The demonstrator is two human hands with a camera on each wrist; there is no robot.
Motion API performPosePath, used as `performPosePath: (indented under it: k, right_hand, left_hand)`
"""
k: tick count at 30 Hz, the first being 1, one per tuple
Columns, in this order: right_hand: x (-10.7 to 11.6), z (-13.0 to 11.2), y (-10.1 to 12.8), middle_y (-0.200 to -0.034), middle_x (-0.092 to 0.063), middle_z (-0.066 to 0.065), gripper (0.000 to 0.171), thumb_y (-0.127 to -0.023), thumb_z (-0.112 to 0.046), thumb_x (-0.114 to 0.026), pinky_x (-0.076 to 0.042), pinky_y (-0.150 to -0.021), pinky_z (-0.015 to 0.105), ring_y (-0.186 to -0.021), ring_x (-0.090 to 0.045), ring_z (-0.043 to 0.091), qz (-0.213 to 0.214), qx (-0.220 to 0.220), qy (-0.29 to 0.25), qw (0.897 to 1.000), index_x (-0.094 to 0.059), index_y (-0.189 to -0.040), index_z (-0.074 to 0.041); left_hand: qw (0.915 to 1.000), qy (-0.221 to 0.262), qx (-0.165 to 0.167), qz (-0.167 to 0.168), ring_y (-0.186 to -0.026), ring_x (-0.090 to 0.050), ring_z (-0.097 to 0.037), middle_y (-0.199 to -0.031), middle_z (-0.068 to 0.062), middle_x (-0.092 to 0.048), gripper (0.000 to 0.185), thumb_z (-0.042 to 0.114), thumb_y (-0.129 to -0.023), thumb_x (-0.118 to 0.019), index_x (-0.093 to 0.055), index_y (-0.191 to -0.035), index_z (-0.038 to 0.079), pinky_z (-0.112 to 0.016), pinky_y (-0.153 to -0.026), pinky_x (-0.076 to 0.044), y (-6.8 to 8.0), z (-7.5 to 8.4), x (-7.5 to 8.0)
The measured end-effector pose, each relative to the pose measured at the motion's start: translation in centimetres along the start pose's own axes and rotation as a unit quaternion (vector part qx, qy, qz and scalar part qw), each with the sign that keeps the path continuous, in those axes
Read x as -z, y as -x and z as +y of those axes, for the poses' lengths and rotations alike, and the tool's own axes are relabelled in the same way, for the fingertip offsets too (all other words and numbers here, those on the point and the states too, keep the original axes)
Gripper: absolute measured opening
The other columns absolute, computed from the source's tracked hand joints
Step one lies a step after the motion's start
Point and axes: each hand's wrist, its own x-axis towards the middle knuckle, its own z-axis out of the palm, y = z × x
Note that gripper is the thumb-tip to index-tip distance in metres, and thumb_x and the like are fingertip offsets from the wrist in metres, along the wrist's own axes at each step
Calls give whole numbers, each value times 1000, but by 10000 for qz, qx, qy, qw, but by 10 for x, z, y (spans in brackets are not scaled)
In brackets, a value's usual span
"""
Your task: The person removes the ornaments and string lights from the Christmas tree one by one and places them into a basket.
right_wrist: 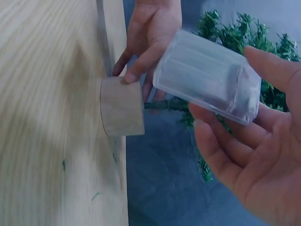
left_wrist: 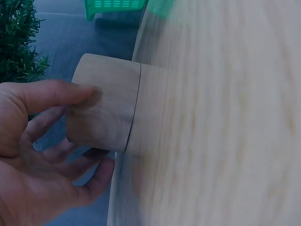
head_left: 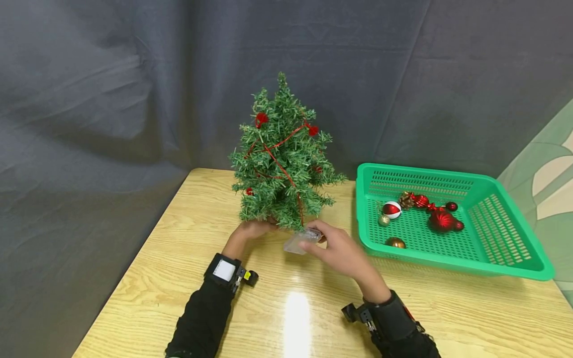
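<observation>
Your right hand (head_left: 335,253) pinches a clear plastic box (head_left: 299,243) in the head view, holding it tilted above the wooden table (head_left: 179,248), just under the lower front branches of a small green tree (head_left: 286,174). A thin red strand (head_left: 281,169) winds over the branches and runs down the front toward that box, and red tufts (head_left: 261,119) sit among the needles. Your left hand (head_left: 255,229) reaches in at the foot of the tree, its fingers partly hidden by the branches. To the right stands a green basket (head_left: 452,264) holding a red-and-white ball (head_left: 392,210), a pinecone (head_left: 406,200), a large red ornament (head_left: 441,221) and a bronze-coloured ball (head_left: 396,242), among other pieces. Dark cloth (head_left: 349,59) hangs behind.

From the left wrist, you see your left hand gripping the tree's round wooden base (left_wrist: 108,103): your thumb lies on its side and your fingers curl round behind. That base stands on the table, with needles at the left edge.

From the right wrist, your thumb and fingers hold the box near the base but apart from it. A green trunk (right_wrist: 164,104) links base and branches, and small green bits (right_wrist: 96,195) lie on the tabletop.
</observation>
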Motion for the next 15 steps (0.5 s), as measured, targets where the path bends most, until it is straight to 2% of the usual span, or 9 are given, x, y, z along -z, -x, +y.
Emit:
performPosePath:
  k: [2, 3, 4, 5, 7, 10, 13, 15]
  right_hand:
    - [-2, -2, 0, -118, -69, 7, 48, -95, -41, -66, -55, -79, 40, -95, -65, 19, 148, 53, -35, 9999, -58, -134, -13]
    - [-3, -3, -1, -120, -69, 6, 47, -96, -42, -65, -55, -82, 42, -97, -65, 20, 210, 61, -38, 9998, -59, -134, -14]
    - [-4, -4, -1, -121, -69, 6, 45, -96, -41, -64, -55, -85, 44, -100, -65, 20, 286, 69, -45, 9996, -60, -133, -15]
    - [-4, -4, -1, -119, -70, 5, 43, -97, -40, -64, -55, -85, 44, -100, -65, 20, 343, 86, -49, 9994, -61, -131, -14]
    - [-3, -6, 0, -114, -71, 4, 39, -98, -38, -63, -55, -82, 41, -97, -65, 18, 486, 85, 7, 9988, -62, -129, -15]
    - [2, -8, 3, -103, -71, 0, 34, -99, -35, -61, -52, -74, 32, -88, -63, 12, 669, 97, 102, 9977, -64, -126, -15]
    - [11, -10, 6, -99, -71, -2, 31, -100, -34, -59, -50, -70, 28, -82, -61, 9, 823, 132, 167, 9964, -64, -124, -16]
    - [18, -10, 9, -102, -71, -1, 29, -102, -33, -57, -50, -70, 29, -82, -61, 10, 858, 175, 79, 9961, -64, -123, -15]
  left_hand:
    - [9973, -252, 136, 683, -95, -55, -26, -97, -14, -57, 22, 18, -103, -49, -60, -98, 0, -36, -89, -46, 19, 38, -1]
    - [9965, -66, 191, 815, -106, -58, -32, -108, -19, -60, 23, 18, -101, -53, -64, -105, -2, -41, -96, -48, 28, 51, -1]
    - [9958, -43, 460, 788, -120, -53, -40, -123, -26, -57, 30, 16, -101, -51, -61, -117, -7, -49, -104, -44, 35, 66, -2]
    - [9958, 59, 551, 726, -131, -46, -44, -135, -29, -52, 36, 15, -102, -49, -57, -127, -8, -52, -112, -39, 39, 73, -3]
    - [9958, 244, 677, 560, -143, -33, -47, -151, -32, -38, 45, 14, -104, -42, -45, -142, -11, -53, -118, -32, 44, 81, -4]
    - [9953, 477, 732, 425, -149, -23, -46, -158, -31, -26, 49, 14, -106, -37, -35, -148, -11, -52, -122, -26, 45, 82, -5]
    - [9951, 608, 679, 391, -149, -22, -45, -159, -30, -26, 48, 14, -107, -37, -37, -148, -10, -51, -122, -26, 45, 80, -4]
    - [9955, 709, 288, 557, -143, -33, -47, -152, -32, -36, 42, 10, -105, -43, -45, -141, -13, -51, -118, -34, 43, 78, -4]
